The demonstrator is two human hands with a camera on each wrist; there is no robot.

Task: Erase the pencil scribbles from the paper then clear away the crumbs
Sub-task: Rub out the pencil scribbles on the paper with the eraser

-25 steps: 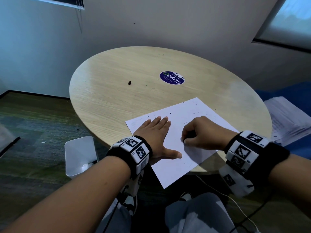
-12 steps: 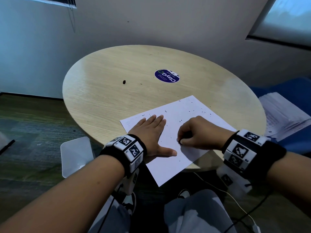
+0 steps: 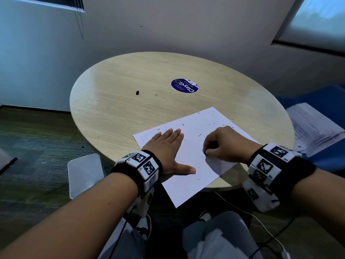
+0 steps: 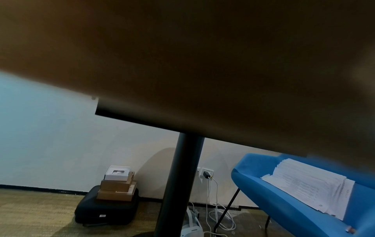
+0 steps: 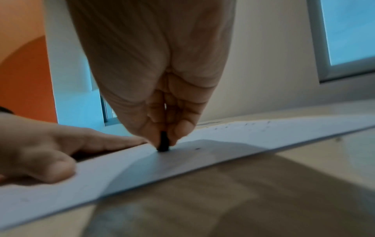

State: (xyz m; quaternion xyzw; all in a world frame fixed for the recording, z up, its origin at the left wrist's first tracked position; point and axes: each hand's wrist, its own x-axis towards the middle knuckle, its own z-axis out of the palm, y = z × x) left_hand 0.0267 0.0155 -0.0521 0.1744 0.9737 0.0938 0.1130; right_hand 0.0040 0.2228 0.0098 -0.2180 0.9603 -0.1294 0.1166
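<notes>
A white sheet of paper lies on the round wooden table, its near corner hanging over the edge. Dark eraser crumbs are scattered over the sheet. My left hand lies flat on the paper's left part, fingers straight, thumb spread. My right hand pinches a small black eraser between thumb and fingers, its tip pressed on the paper; the eraser barely shows in the head view. The left wrist view shows only the table's underside.
A blue round sticker and a dark crumb lump lie farther back on the table. A white bin stands on the floor at the left. A blue chair with a paper stack is at the right.
My right hand with the eraser has shifted slightly toward me along the paper. The left hand stays flat in the same spot on the sheet.
</notes>
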